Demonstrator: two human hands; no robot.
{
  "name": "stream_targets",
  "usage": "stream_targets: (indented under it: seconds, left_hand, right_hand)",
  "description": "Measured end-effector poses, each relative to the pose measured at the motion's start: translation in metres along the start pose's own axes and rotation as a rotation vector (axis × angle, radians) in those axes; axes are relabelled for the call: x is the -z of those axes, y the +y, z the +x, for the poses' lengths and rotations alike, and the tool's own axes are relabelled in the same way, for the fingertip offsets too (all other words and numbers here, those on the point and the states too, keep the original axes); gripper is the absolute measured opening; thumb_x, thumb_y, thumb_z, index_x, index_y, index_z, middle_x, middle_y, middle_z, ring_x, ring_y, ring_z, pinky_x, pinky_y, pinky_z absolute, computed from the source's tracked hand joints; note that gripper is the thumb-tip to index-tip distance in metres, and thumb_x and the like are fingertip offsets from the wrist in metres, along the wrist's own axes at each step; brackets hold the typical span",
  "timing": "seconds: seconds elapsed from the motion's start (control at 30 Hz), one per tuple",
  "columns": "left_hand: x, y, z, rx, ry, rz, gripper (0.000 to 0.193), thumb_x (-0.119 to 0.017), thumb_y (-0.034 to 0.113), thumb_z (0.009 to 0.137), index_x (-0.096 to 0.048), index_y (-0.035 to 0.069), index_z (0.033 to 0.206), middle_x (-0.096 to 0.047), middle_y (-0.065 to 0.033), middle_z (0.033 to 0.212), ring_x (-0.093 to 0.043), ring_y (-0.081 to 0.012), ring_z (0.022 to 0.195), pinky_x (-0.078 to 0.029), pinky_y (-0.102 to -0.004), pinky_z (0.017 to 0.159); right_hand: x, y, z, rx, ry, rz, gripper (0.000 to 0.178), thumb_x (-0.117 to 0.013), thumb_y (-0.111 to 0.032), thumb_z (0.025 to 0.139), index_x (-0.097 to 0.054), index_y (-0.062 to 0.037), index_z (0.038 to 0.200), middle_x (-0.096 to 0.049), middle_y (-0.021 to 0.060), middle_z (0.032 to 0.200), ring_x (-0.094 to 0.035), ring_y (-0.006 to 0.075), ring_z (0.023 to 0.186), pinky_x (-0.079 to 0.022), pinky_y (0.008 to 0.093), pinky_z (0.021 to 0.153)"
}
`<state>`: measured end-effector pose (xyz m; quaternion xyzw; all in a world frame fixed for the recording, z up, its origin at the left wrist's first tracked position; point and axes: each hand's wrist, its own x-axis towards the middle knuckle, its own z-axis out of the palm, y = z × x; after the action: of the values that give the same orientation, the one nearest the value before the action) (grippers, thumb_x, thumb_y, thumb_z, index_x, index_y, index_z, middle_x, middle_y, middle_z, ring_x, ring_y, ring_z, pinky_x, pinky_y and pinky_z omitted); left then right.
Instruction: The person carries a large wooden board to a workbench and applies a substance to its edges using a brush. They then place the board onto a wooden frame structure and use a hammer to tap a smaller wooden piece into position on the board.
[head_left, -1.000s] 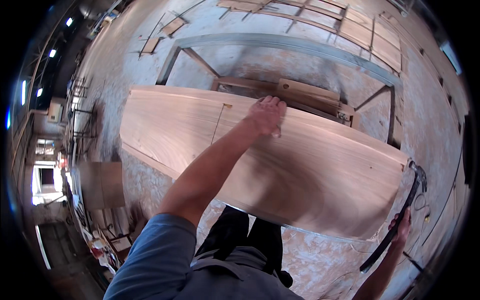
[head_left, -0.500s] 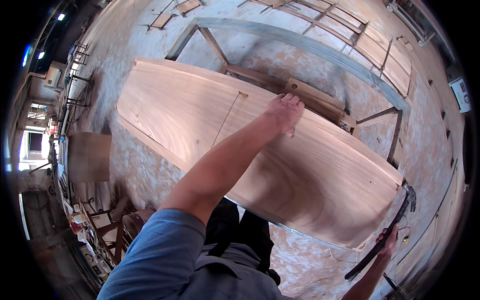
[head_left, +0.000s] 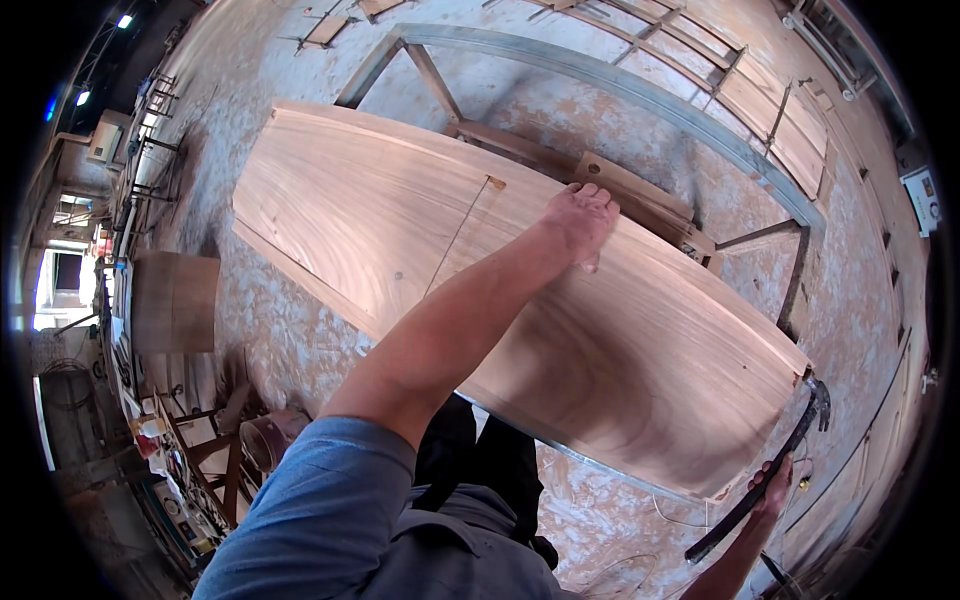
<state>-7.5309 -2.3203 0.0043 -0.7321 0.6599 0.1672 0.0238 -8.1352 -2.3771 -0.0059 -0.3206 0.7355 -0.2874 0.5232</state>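
Observation:
A broad wooden panel (head_left: pixel 400 210) with pale grain lies slantwise before me, a thin dark line and a small notch near its middle. My left hand (head_left: pixel 581 222) grips its far edge, with the fingers bent over the rim and the thumb lying on the top face; the fingertips are hidden. At the lower right, my right hand (head_left: pixel 772 484) is closed round the dark handle of a claw hammer (head_left: pixel 738 523). The hammer's head is at the panel's right end, close beside the far corner; whether it touches there I cannot tell.
Beyond the panel stands a grey-edged frame (head_left: pixel 600 75) with wooden struts. A wooden piece with a round hole (head_left: pixel 630 185) sits behind the far edge. Slatted wooden frames (head_left: pixel 730 75) lie at the far right. A brown board (head_left: pixel 175 300) and cluttered shelving line the left.
The view has shifted slightly. Both hands keep their places: the left on the panel's far edge, the right on the hammer, whose head stays by the panel's right end.

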Motion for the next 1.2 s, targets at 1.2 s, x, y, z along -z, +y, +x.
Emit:
stream_targets:
  seconds: [1.2]
  left_hand:
    - [-0.031,-0.087,-0.33,-0.798,-0.028,-0.274,0.055,-0.075,0.021,0.073,-0.054,-0.002,0.118,-0.053,-0.0187,0.118,-0.049,-0.0376,0.115,-0.04,-0.0466,0.098]
  right_hand:
    - [-0.251,0.489,-0.739,-0.844,0.235,0.465,0.019,-0.068,-0.019,0.079,-0.066,-0.0008,0.084,-0.061,0.0122,0.067,-0.06,0.0222,0.054,-0.049,0.0342,0.048]
